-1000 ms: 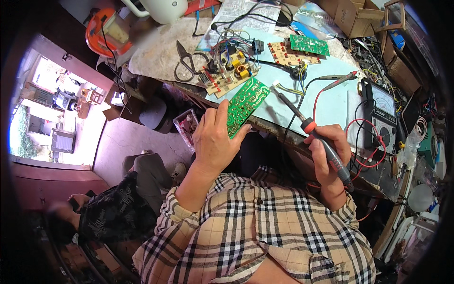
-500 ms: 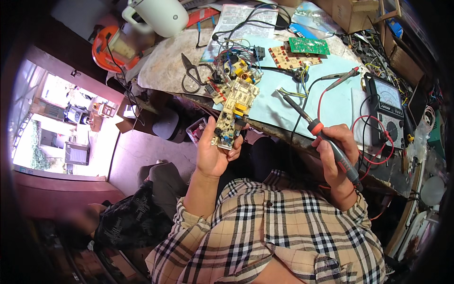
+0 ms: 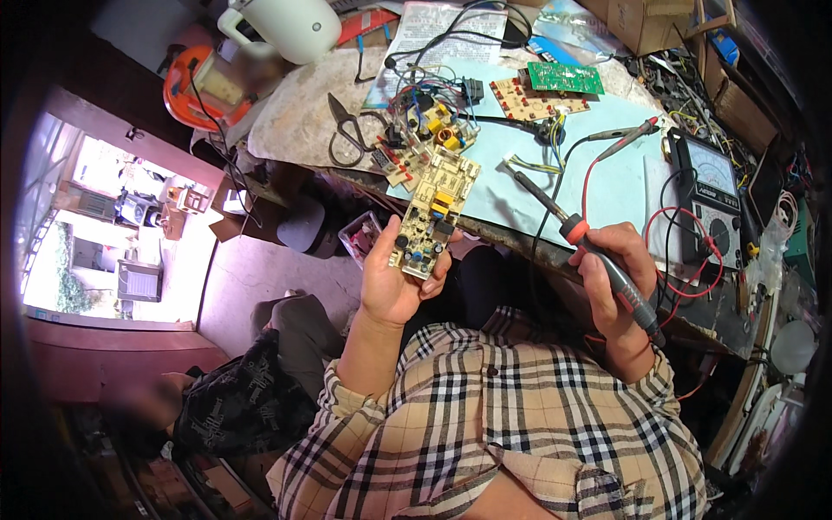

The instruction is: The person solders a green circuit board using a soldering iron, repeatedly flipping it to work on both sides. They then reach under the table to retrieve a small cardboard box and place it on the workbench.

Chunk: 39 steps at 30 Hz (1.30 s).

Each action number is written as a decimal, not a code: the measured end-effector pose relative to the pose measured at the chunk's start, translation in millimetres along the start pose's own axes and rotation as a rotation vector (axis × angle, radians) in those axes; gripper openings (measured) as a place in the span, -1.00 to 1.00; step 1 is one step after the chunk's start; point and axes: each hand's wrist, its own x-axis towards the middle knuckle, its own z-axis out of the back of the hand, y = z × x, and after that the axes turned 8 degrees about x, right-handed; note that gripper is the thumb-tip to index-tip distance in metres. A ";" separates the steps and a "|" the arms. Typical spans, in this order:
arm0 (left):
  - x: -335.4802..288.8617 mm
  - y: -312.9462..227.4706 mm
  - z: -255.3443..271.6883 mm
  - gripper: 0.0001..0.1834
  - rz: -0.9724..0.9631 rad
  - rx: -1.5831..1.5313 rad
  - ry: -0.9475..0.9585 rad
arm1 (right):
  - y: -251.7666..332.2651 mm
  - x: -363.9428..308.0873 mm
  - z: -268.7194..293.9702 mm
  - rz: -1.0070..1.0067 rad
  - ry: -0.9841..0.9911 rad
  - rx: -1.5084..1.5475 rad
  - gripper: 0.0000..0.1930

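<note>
My left hand (image 3: 390, 282) grips the near end of a long tan circuit board (image 3: 431, 212), its component side facing up, at the table's front edge. Yellow, black and blue parts stand on that board. In my right hand (image 3: 617, 273) is a soldering iron (image 3: 598, 251), black with a red collar. Its tip points up and left, over the table edge and apart from the board. Beyond the held board lies a tangle of wired components (image 3: 438, 121). Scissors (image 3: 347, 134) with dark handles rest left of that tangle.
A green circuit board (image 3: 566, 78) overlaps a tan one (image 3: 520, 102) at the back. An analog multimeter (image 3: 709, 186) with red and black probe leads stands at right. A white kettle (image 3: 290, 26) and orange container (image 3: 195, 91) occupy the back left. Another person (image 3: 251, 390) sits at left.
The held circuit board has tilted so its component face shows more fully. My right hand and the soldering iron have barely shifted.
</note>
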 end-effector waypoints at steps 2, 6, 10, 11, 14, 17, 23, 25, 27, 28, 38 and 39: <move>0.2 0.9 0.9 -0.21 0.011 0.006 0.010 | 0.3 -0.3 -0.5 -0.001 -0.003 0.002 -0.78; -0.2 0.5 -1.8 -0.21 0.030 0.030 -0.006 | 1.9 -0.1 -2.4 -0.013 -0.014 0.020 -0.79; -0.2 2.2 -8.7 -0.21 0.045 0.054 -0.081 | 0.0 0.1 -0.5 -0.003 0.011 -0.011 -0.78; 0.0 3.2 -10.0 -0.21 0.045 0.060 -0.108 | 0.4 -0.6 -0.4 -0.004 0.011 -0.013 -0.78; -0.9 3.7 -8.5 -0.20 0.083 0.066 -0.090 | 1.9 0.8 -0.6 -0.001 0.014 -0.010 -0.77; -1.4 3.9 -8.7 -0.20 0.074 0.095 -0.086 | 1.5 0.9 -1.1 0.001 0.017 -0.007 -0.77; -0.2 3.8 -10.7 -0.23 0.072 0.082 -0.098 | 1.3 2.0 -0.8 0.017 0.026 -0.025 -0.78; 0.0 4.5 -10.7 -0.24 0.071 0.076 -0.109 | 1.5 2.3 -1.1 0.014 0.027 -0.023 -0.78; 0.0 4.9 -10.5 -0.25 0.067 0.079 -0.118 | 1.0 2.6 -1.0 0.024 0.028 -0.031 -0.78; 0.0 5.0 -10.3 -0.25 0.063 0.087 -0.121 | 0.8 2.8 -1.0 0.029 0.029 -0.035 -0.78; 0.5 5.9 -11.0 -0.25 0.075 0.139 -0.152 | -1.4 1.7 -1.4 0.036 0.033 -0.024 -0.78; 0.4 5.9 -11.0 -0.25 0.072 0.143 -0.147 | -1.2 2.1 -1.0 0.037 0.039 -0.028 -0.78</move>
